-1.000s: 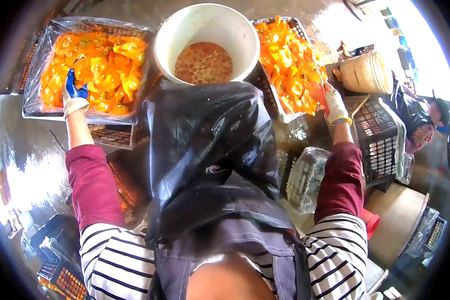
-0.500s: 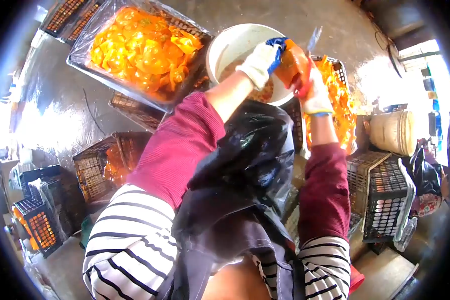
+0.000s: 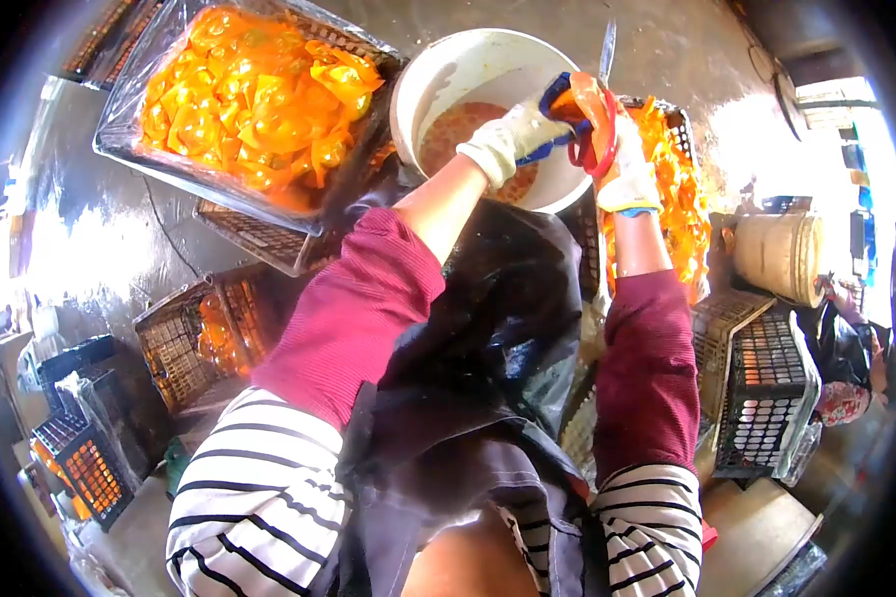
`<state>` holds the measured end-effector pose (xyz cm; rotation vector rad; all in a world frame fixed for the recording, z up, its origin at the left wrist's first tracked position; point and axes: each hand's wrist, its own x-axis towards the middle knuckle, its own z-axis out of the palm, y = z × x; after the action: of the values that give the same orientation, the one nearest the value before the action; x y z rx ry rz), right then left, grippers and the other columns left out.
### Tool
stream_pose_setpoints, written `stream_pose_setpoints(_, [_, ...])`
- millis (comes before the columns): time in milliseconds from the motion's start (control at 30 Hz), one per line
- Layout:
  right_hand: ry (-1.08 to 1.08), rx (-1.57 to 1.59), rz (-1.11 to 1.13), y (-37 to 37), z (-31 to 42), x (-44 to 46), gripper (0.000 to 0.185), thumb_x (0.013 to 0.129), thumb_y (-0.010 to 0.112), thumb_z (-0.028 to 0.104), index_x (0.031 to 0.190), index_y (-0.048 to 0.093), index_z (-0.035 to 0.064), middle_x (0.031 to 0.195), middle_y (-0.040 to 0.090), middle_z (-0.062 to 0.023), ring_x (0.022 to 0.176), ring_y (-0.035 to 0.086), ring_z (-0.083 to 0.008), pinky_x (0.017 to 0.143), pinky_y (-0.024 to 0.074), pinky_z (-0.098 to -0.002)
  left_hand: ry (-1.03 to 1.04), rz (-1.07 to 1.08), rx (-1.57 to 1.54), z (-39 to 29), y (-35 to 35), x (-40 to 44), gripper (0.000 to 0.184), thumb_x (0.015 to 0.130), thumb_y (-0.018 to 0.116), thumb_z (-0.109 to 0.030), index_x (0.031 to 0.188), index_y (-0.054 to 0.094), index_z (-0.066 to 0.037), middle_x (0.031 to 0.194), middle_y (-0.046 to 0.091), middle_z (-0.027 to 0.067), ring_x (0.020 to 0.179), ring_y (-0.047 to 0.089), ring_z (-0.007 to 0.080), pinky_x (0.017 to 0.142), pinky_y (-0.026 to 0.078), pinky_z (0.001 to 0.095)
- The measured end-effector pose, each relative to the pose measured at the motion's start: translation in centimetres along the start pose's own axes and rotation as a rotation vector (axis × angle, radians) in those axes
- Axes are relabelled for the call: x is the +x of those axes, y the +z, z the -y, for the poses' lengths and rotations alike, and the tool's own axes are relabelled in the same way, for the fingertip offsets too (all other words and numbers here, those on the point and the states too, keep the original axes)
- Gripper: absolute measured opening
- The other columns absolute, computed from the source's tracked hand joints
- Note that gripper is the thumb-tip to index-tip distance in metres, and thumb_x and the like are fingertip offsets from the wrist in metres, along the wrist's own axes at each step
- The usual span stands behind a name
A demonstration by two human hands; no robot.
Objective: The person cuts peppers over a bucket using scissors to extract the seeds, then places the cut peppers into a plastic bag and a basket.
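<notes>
Orange piece (image 3: 592, 98) up near white bucket (image 3: 498, 72)'s right rim. Lined crate (image 3: 159, 175) of orange pieces, bucket, left hand (image 3: 530, 131) gripping the piece, right hand (image 3: 627, 167) against it, blade (image 3: 608, 48) jutting above, can't tell its grip; second crate (image 3: 681, 127), orange-filled.

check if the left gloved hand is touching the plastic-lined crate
Apart. The head view shows the left gloved hand over the white bucket, whose left wall shows plainly between that hand and the plastic-lined crate.
</notes>
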<state>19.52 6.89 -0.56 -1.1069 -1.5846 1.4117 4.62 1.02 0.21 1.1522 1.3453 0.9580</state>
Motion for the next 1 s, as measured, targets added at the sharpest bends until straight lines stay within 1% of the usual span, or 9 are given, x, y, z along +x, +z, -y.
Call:
stream_pose_setpoints(67, [0.296,0.76,0.04,0.5,1.4,-0.4,0.029,0.092,0.054,0.026,0.114,0.057,0.0076,0.093,0.064,-0.0083,0.072,0.06,-0.0181,0.053,0.0479,-0.0301,-0.011,0.032,-0.431,0.9,-0.6,-0.2,0.047,0.09,0.059,-0.026,0.133,0.045,-0.013,0.124,0.053,0.0069,0.114,0.049,0.0189,0.1,0.038,0.0271])
stream_pose_setpoints(167, [0.052,0.594,0.181,0.2,4.1,-1.9,0.03,0.095,0.047,0.028,0.11,0.057,0.0049,0.091,0.066,-0.0109,0.061,0.058,-0.0184,0.046,0.0403,-0.0276,-0.107,-0.089,-0.899,1.9,-1.1,0.0,0.042,0.092,0.057,-0.032,0.128,0.049,-0.012,0.117,0.056,0.0033,0.11,0.052,0.0144,0.09,0.045,0.0258])
stream_pose_setpoints(233, [0.15,0.575,-0.087,-0.1,5.4,-3.2,0.034,0.095,0.045,0.027,0.116,0.055,0.0017,0.099,0.067,-0.0148,0.057,0.054,-0.0157,0.047,0.0374,-0.0251,-0.133,-0.147,-0.946,2.1,-2.0,-0.5,0.042,0.091,0.058,-0.031,0.128,0.048,-0.013,0.117,0.057,0.0041,0.109,0.054,0.015,0.092,0.045,0.0253])
stream_pose_setpoints(300, [0.1,0.322,0.082,-4.4,1.3,-3.1,0.037,0.095,0.051,0.03,0.126,0.05,0.0091,0.097,0.062,-0.0033,0.069,0.056,-0.0124,0.062,0.0459,-0.0264,-0.03,-0.179,-1.043,0.4,-2.2,-2.0,0.046,0.091,0.059,-0.032,0.13,0.046,-0.012,0.119,0.056,0.0071,0.111,0.055,0.0196,0.095,0.045,0.0285])
stream_pose_setpoints(400, [0.273,0.444,-0.079,-6.8,-1.1,-5.4,0.042,0.094,0.052,0.03,0.131,0.046,0.0109,0.104,0.062,-0.0016,0.072,0.057,-0.012,0.059,0.0468,-0.0249,0.186,-0.076,-1.087,0.8,-2.1,-1.6,0.049,0.092,0.057,-0.033,0.132,0.043,-0.01,0.124,0.053,0.0109,0.113,0.054,0.0244,0.096,0.046,0.0323])
stream_pose_setpoints(600, [0.302,-0.154,0.066,-8.1,-2.4,-6.3,0.042,0.094,0.053,0.02,0.134,0.045,0.0072,0.118,0.058,-0.0048,0.095,0.06,-0.0115,0.073,0.0501,-0.0233,-0.151,-0.297,-0.202,1.6,-2.9,-0.1,0.042,0.09,0.06,-0.034,0.118,0.056,-0.002,0.104,0.064,0.0107,0.1,0.06,0.022,0.083,0.048,0.0295])
stream_pose_setpoints(667, [0.231,-0.357,0.108,-6.9,-1.2,-5.8,0.038,0.092,0.056,0.013,0.128,0.05,0.0037,0.118,0.057,-0.0071,0.098,0.058,-0.0124,0.083,0.0483,-0.0245,-0.047,-0.357,0.056,2.5,-2.4,0.5,0.042,0.089,0.06,-0.035,0.114,0.059,0.0,0.099,0.066,0.0116,0.097,0.061,0.0225,0.081,0.048,0.0305])
stream_pose_setpoints(767, [0.155,-0.377,0.261,-6.1,-1.4,-4.8,0.043,0.087,0.062,0.03,0.121,0.055,0.0052,0.11,0.064,-0.0097,0.099,0.058,-0.0188,0.088,0.0444,-0.0315,-0.02,-0.349,0.135,1.6,-1.9,0.5,0.043,0.089,0.059,-0.035,0.113,0.059,0.001,0.1,0.066,0.0136,0.097,0.061,0.0245,0.083,0.047,0.0313])
stream_pose_setpoints(1000, [0.417,-0.355,0.243,-4.5,1.8,-4.8,0.043,0.084,0.062,0.045,0.107,0.062,0.0083,0.07,0.062,-0.0024,0.055,0.053,-0.0087,0.049,0.0406,-0.0228,0.061,-0.236,0.14,1.7,-2.4,0.6,0.041,0.089,0.061,-0.029,0.117,0.057,0.0,0.109,0.063,0.0109,0.1,0.061,0.0215,0.088,0.048,0.0289])
